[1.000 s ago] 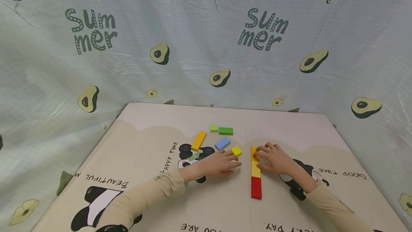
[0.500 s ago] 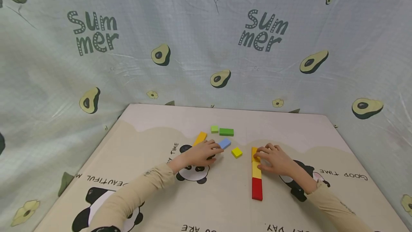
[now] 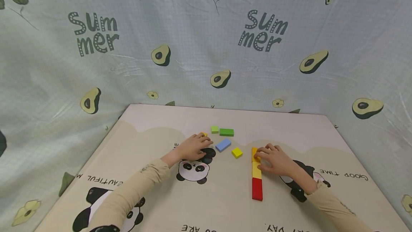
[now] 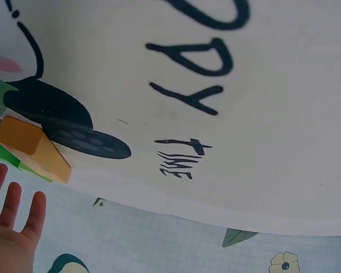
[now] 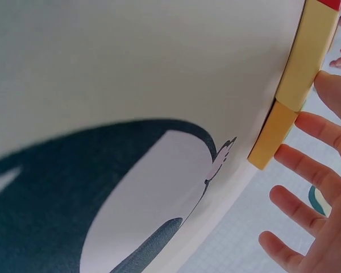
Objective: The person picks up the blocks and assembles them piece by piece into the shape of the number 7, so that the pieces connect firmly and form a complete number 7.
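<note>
My left hand (image 3: 193, 147) is over the loose orange block (image 3: 204, 134) and hides most of it. In the left wrist view that block (image 4: 31, 148) lies on the mat, the straight, spread fingers just beyond it; whether they touch it I cannot tell. My right hand (image 3: 275, 160) rests beside a straight row: an orange block (image 5: 273, 135), a pale yellow block (image 5: 308, 54) and a red block (image 3: 256, 189), set end to end. In the right wrist view its thumb touches the pale yellow block and its extended fingertips meet the orange one.
Between the hands lie a blue block (image 3: 223, 145) and a small bright yellow block (image 3: 237, 153). Behind them are a light green block (image 3: 214, 129) and a longer green block (image 3: 226, 132). The panda-printed mat (image 3: 225, 203) ends at a hanging printed cloth (image 3: 186, 28).
My left hand has moved left and away from near the bright yellow block, past the blue block, to the loose orange block. The right hand and the row have stayed put.
</note>
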